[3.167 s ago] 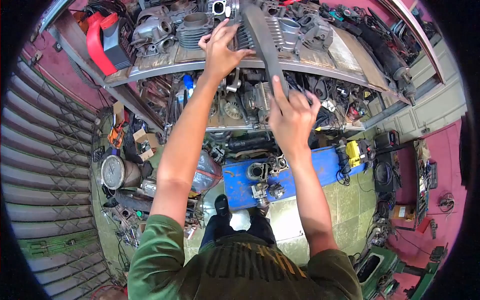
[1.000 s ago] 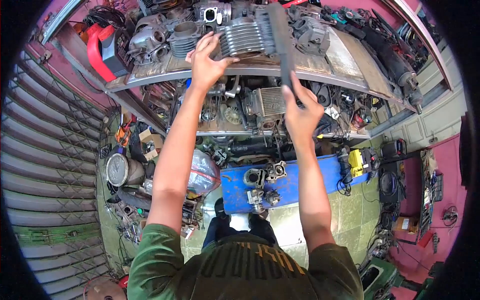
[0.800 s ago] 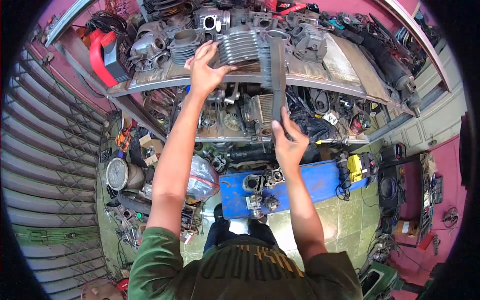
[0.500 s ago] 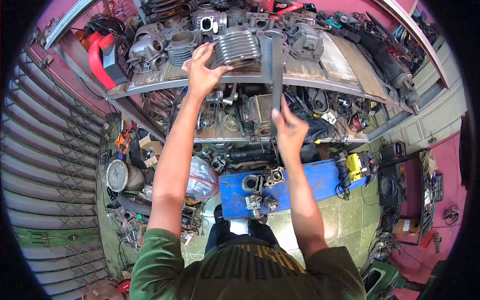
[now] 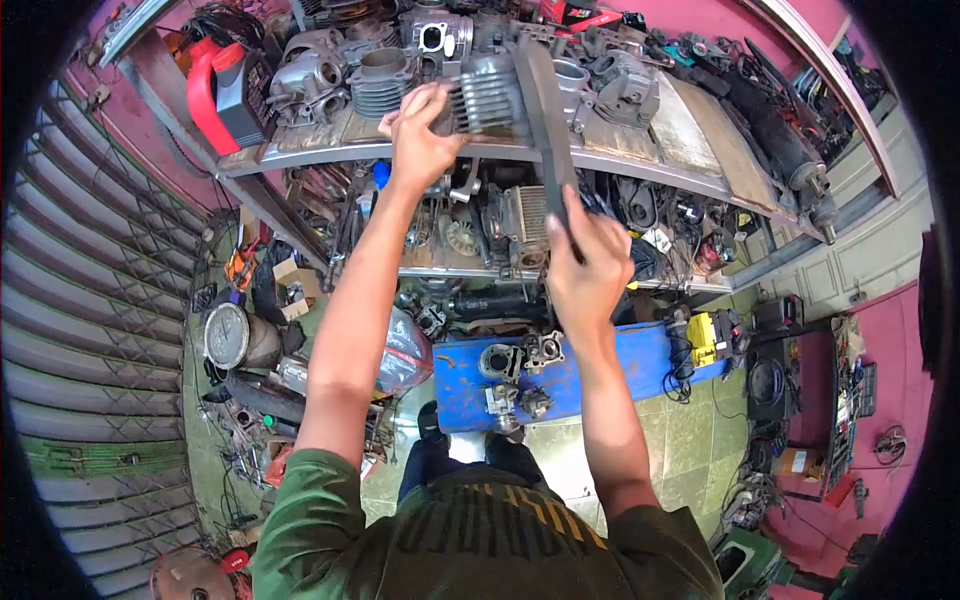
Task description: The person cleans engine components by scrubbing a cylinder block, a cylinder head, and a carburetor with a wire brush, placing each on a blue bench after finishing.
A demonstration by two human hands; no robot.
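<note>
Head view: large yellow and dark letters run across the shirt point(image 5: 490, 530), well below the upper shelf point(image 5: 625, 148), and cannot be read with certainty. A red box point(image 5: 572, 14) at the back of the shelf bears print too small to make out. The finned cylinder point(image 5: 485, 103) is at the shelf's front edge, left of its middle; whether it touches the boards I cannot tell. The left hand point(image 5: 422, 140) grips its left side between thumb and fingers. The right hand point(image 5: 592, 260), in front of the shelf, is wrapped around the handle of a dark brush point(image 5: 545, 105), whose blurred, slanting head lies along the cylinder's right side; contact is unclear. A pale metal strip edges the shelf's worn, flat wooden boards, which widen out toward its right end. On its left part stand a ribbed metal barrel point(image 5: 380, 95) and a red-and-black plastic bottle point(image 5: 245, 95). Below the shelf, a scuffed blue bench point(image 5: 630, 370) bears rounded castings point(image 5: 502, 360).
</note>
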